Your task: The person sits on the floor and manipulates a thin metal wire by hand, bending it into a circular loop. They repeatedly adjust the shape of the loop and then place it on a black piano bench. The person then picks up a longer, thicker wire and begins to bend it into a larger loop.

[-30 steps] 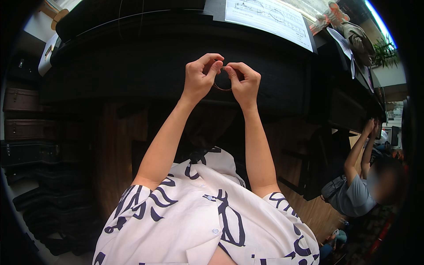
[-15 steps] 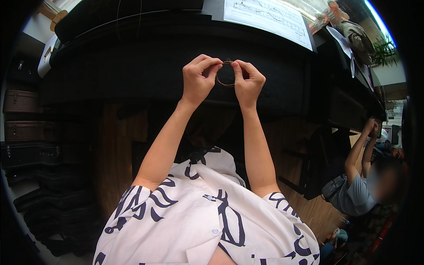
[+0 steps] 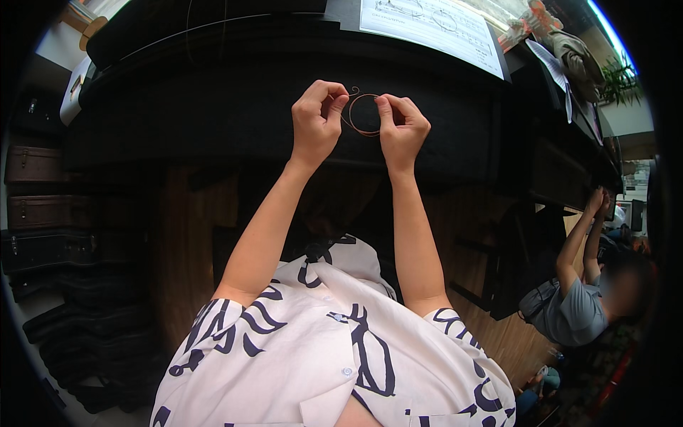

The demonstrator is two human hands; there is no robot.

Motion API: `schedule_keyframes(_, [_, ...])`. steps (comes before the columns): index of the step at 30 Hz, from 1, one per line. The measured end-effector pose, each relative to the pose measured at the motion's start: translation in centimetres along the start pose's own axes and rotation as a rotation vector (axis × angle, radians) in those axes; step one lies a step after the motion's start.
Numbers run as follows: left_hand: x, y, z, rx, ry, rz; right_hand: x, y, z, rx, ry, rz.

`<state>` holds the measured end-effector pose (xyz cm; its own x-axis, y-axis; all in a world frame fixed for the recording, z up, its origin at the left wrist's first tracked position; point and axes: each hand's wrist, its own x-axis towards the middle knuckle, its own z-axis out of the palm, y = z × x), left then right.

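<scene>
A thin copper-coloured wire coil (image 3: 364,133), bent into a round loop, hangs between my two hands above a dark surface. My left hand (image 3: 319,117) pinches one part of the wire between thumb and forefinger. Just past those fingertips, a small curled wire end sticks up. On the other side my right hand (image 3: 403,128) pinches the loop, thumb against bent fingers. The strands lie close together along the loop's lower edge and spread apart near my left fingers.
Printed sheet music (image 3: 434,32) lies beyond my hands. Dark instrument-like cases (image 3: 43,211) are stacked at the far left. At the right another person (image 3: 569,306) in a blue-grey shirt has both hands raised at a dark surface. Papers (image 3: 549,67) and a plant (image 3: 617,75) are at the upper right.
My left hand has shifted slightly left, away from my right hand. The wire strands have spread apart, and the curled end now shows clear of the loop.
</scene>
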<state>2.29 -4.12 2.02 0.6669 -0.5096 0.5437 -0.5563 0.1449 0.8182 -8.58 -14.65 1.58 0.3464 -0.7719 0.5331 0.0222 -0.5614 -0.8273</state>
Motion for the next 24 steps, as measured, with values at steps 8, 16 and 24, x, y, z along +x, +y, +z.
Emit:
schedule_keyframes(8, [-0.2,0.5,-0.1,-0.178,0.088,-0.214,0.0,0.8,-0.1,0.130,-0.035,0.051])
schedule_keyframes(16, [-0.2,-0.1,0.0,-0.111,0.065,-0.153,0.0,0.3,-0.5,0.326,-0.042,0.202])
schedule_keyframes(24, [-0.2,-0.9,0.2,-0.012,0.071,-0.081,0.1,0.3,-0.8,0.424,-0.049,0.236])
